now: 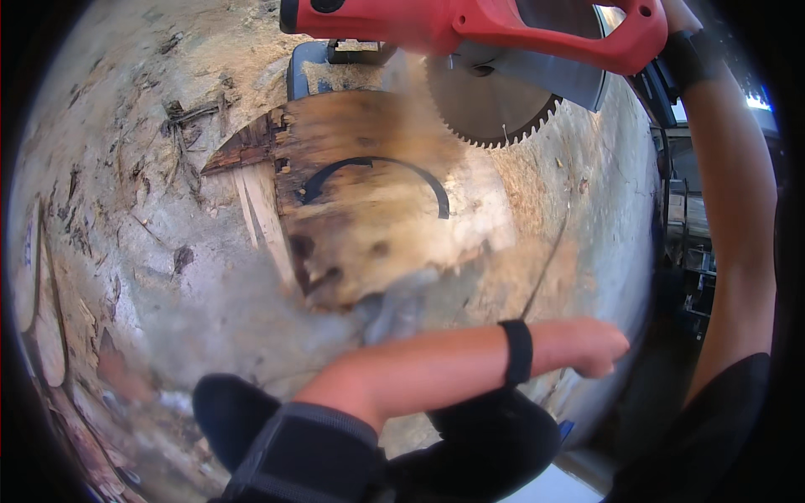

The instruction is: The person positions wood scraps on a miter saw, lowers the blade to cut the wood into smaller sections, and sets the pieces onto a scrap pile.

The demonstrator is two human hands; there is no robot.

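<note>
Right hand (681,18) sits at the top right edge of the view, closed around the rear of the red handle (537,29) of a mitre saw, though the fingers themselves are mostly cut off by the frame; a black band (689,60) wraps the wrist, and the bare forearm runs down the right side to a dark sleeve. Below the handle hangs the round toothed blade (490,105), half covered by a grey guard (563,75); the blade is raised, its teeth just above the far edge of a worn wooden board (369,210); whether they touch the wood cannot be told.

Left hand (591,345) reaches across the lower middle of the view, loosely curled and holding nothing, with a black band (518,352) on its wrist; it hovers near the board's near right corner, apart from it, over blurred grey dust.

The board lies flat on the saw's base, brown and stained, with dark knots near its near edge and a black curved line drawn across its middle; its left edge is ragged and splintered; a pale wooden strip (267,220) shows just beside that edge.

Around the base the ground (126,210) is dusty and strewn with chips and splinters; rounded wooden offcuts (46,335) lie at the far left edge; no container shows anywhere in view.
</note>
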